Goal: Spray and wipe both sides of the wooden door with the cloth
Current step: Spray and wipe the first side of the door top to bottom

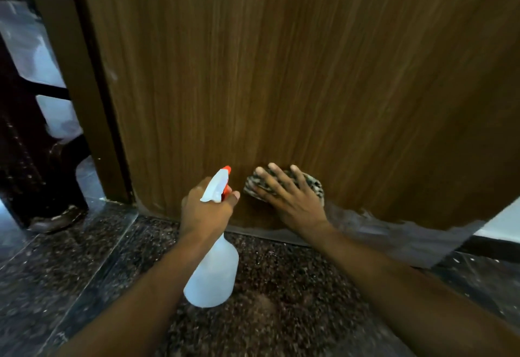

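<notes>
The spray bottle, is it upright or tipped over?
Upright: the left hand holds the spray bottle by its neck, nozzle on top, base hanging above the floor.

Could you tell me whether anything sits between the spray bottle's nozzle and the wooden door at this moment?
Nothing visible does. The left hand holds the spray bottle with its orange nozzle aimed at bare wood low on the door. The right hand presses the cloth flat on the door just to the nozzle's right, beside its line, not across it.
</notes>
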Available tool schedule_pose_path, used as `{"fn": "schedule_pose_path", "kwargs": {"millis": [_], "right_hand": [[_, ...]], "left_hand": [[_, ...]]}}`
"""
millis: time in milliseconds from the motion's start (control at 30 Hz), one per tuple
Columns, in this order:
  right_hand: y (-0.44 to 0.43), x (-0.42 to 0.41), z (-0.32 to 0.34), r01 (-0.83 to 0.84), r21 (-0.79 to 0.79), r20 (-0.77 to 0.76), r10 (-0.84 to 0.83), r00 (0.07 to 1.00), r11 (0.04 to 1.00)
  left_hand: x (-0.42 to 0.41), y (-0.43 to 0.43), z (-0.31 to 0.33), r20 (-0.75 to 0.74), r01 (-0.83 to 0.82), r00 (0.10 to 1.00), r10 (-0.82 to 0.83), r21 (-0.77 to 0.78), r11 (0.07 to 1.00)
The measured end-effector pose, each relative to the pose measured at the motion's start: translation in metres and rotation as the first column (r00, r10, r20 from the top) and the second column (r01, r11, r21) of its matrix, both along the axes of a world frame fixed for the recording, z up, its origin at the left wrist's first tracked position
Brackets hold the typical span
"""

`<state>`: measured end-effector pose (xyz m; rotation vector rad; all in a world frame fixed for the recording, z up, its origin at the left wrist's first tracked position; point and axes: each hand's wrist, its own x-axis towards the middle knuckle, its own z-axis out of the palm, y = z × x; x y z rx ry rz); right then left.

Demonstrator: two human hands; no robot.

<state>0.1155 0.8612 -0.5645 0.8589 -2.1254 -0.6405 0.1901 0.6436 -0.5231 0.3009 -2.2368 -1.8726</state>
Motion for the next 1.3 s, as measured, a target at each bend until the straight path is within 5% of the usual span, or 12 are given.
{"fn": "schedule_pose_path", "kwargs": {"millis": [67, 167, 233, 400, 567, 700, 800, 900, 1300], "right_hand": [[-0.037, -0.007, -0.010, -0.017, 0.112, 0.047, 0.012, 0.999, 0.994], [-0.079, -0.007, -0.030, -0.040, 0.553, 0.100, -0.018, 0.995, 0.832], [-0.096, -0.014, -0.043, -0.082, 0.624, 0.097, 0.027, 0.995, 0.777], [-0.142, -0.036, -0.024, -0.194, 0.619, 0.154, 0.125, 0.980, 0.761], [-0.256, -0.056, 0.019, -0.254, 0.119, 0.101, 0.243, 0.965, 0.960], [-0.302, -0.060, -0.017, -0.215, 0.304, 0.138, 0.180, 0.974, 0.928], [-0.285, -0.050, -0.053, -0.194, 0.569, 0.103, 0.165, 0.981, 0.799], [-0.244, -0.041, -0.074, -0.214, 0.662, 0.157, 0.146, 0.977, 0.718], [-0.011, -0.017, -0.104, -0.250, 0.478, 0.195, 0.176, 0.965, 0.842]], "left_hand": [[0.002, -0.008, 0.004, -0.005, -0.020, 1.000, 0.020, -0.004, 1.000], [0.005, -0.028, 0.009, -0.006, -0.084, 0.996, 0.084, 0.007, 0.996], [0.006, -0.048, 0.009, 0.015, -0.149, 0.989, 0.149, 0.013, 0.989], [0.008, -0.087, 0.004, 0.024, -0.206, 0.978, 0.206, 0.020, 0.978], [0.007, -0.124, -0.001, -0.031, -0.237, 0.971, 0.238, 0.031, 0.971], [0.002, -0.157, -0.018, -0.021, -0.272, 0.962, 0.272, 0.009, 0.962], [0.000, -0.167, -0.031, 0.008, -0.277, 0.961, 0.277, -0.049, 0.960], [-0.004, -0.163, -0.042, 0.023, -0.253, 0.967, 0.255, -0.067, 0.965], [-0.017, -0.068, -0.027, 0.061, -0.130, 0.990, 0.127, 0.032, 0.991]]}}
